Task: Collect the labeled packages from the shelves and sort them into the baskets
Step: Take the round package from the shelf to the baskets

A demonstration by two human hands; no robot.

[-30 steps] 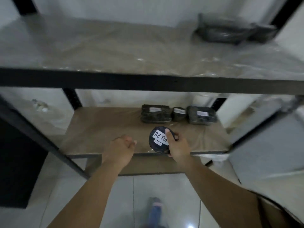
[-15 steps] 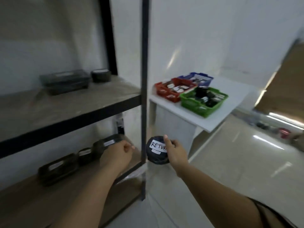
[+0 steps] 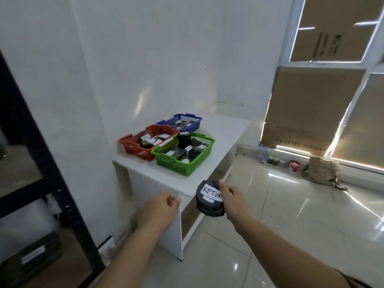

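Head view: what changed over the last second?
The person turned from the shelves to the white table with the red, blue and green baskets. The right hand still grips the round package; the left hand stays loosely curled, holding nothing.

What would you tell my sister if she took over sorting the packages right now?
Right hand: grips a round black package labelled RETUR..., held in front of the white table.
Left hand: loosely curled, holding nothing.
On the table: red basket, green basket and blue basket, each already holding packages.
Done: this package is in the grip, off the shelf.
Left: drop it in its matching basket; I cannot read the basket labels. At least one more package waits on the shelf.
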